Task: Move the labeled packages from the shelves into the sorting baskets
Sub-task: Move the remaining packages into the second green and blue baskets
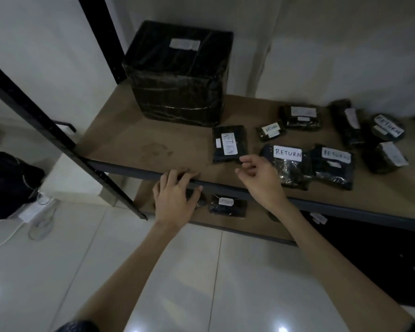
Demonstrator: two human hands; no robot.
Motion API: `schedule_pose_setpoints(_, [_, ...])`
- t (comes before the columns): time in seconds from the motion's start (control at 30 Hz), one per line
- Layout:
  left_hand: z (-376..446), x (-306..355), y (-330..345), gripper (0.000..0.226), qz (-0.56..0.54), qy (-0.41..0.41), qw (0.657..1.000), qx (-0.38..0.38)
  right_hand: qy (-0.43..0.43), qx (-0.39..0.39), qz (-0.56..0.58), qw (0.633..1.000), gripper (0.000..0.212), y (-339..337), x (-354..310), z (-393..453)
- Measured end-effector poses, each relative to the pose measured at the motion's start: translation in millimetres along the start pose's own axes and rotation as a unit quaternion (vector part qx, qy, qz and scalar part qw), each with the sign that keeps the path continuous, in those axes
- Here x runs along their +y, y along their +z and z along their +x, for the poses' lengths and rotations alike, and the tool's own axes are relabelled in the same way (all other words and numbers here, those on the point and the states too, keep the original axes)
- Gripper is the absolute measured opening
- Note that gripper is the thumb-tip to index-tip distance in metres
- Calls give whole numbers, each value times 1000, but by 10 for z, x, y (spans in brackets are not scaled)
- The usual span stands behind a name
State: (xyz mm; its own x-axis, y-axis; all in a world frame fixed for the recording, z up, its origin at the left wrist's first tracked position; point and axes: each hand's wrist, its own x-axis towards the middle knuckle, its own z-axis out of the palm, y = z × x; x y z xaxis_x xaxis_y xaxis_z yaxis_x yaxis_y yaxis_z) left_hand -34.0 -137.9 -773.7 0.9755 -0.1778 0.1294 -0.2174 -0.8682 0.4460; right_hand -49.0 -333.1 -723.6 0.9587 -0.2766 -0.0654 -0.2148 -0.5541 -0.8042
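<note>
Several small black packages with white RETURN labels lie on the brown shelf board [134, 144]. The nearest one [229, 143] lies flat by the front edge. My right hand [259, 178] hovers just in front of it, fingers loosely curled and holding nothing, fingertips close to its near corner. Another labeled package [288, 164] sits right of that hand. My left hand [175, 195] rests on the shelf's front rail, fingers over the edge. A large black wrapped box [177, 75] with a white label stands at the back left. No basket is in view.
A lower shelf holds one more labeled black package [228, 205]. Black metal uprights [58, 137] frame the shelf on the left. A dark bag [10, 183] and white cables lie on the tiled floor at left. More packages [386, 137] crowd the shelf's right end.
</note>
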Motion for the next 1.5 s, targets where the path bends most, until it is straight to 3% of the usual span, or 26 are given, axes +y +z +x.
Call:
schedule_pose_setpoints(0.13, [-54,-179,107,39,-18,49,998,39,9,6,-22,1000,29,164,148,-88])
schedule_pose_setpoints(0.3, [-164,-399,180,48,-1,121,992,27,56,85,-23,994,37,204,35,37])
schedule_pose_setpoints(0.37, [-151,-421,173,49,-3,125,992,25,77,105,-76,989,45,230,-87,206])
schedule_pose_setpoints(0.47, [-140,-437,153,48,-2,131,991,25,161,72,-121,977,64,289,-224,462])
schedule_pose_setpoints(0.6, [-142,-417,138,46,-16,123,992,34,248,53,8,967,85,437,-284,672])
schedule_pose_setpoints(0.7, [-134,-387,122,43,-26,117,992,41,278,63,71,956,87,450,-327,714])
schedule_pose_setpoints(0.9, [12,-214,26,27,-87,29,995,45,186,64,121,973,66,346,-327,513])
schedule_pose_setpoints(1.07, [59,-171,-29,15,-72,12,996,43,108,32,84,990,51,142,-280,244])
schedule_pose_setpoints(1.17, [87,-103,-118,18,-65,-7,998,6,77,29,82,993,51,-118,-320,29])
schedule_pose_setpoints(1.33, [66,133,-358,38,-54,-58,984,-158,111,94,102,984,60,-798,-434,-400])
schedule_pose_setpoints(1.5, [-65,889,-852,31,-147,11,971,-188,186,170,166,953,59,-1662,-555,-850])
